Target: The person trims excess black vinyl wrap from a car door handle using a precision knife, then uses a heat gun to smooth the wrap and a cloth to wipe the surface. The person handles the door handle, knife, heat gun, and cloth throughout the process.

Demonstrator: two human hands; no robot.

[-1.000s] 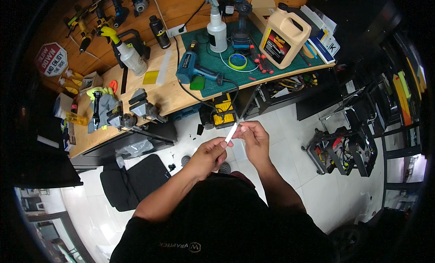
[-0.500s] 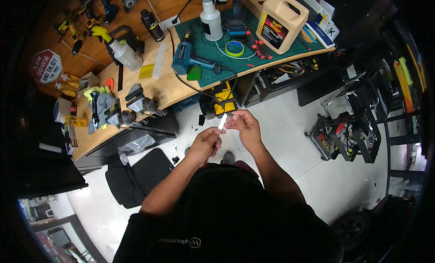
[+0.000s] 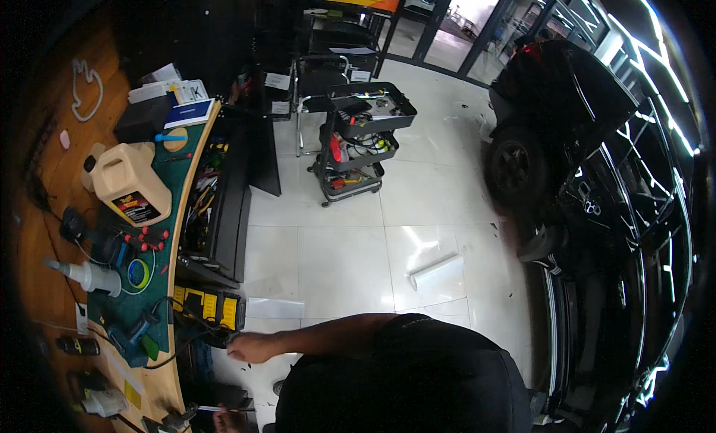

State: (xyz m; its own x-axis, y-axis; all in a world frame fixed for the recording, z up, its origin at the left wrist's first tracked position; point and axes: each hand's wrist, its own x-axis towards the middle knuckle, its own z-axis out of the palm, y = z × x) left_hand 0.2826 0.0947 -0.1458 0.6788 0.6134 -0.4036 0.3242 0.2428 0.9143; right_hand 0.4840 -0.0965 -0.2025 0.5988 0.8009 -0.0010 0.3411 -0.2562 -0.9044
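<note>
My right hand (image 3: 253,348) hangs over the floor beside the yellow-and-black case (image 3: 211,308), its fingers curled. Anything inside those fingers is hidden. At the lower left, my left hand (image 3: 226,421) shows only in part, close to the vise (image 3: 177,419) on the bench. A thin pale strip (image 3: 212,409) runs right by the left fingers; whether they grip it or it belongs to the vise is too small to tell.
Along the left, the bench (image 3: 179,231) carries a tan jug (image 3: 134,183), a spray bottle (image 3: 89,276), tape (image 3: 138,273) and a heat gun (image 3: 134,336). A wheeled tool cart (image 3: 365,142) stands ahead. Clear sheet (image 3: 436,273) lies on the floor. A black car (image 3: 597,231) fills the right.
The view has swung to the right, bringing the cart and car into sight. My hands, earlier together at a small white strip, are now apart.
</note>
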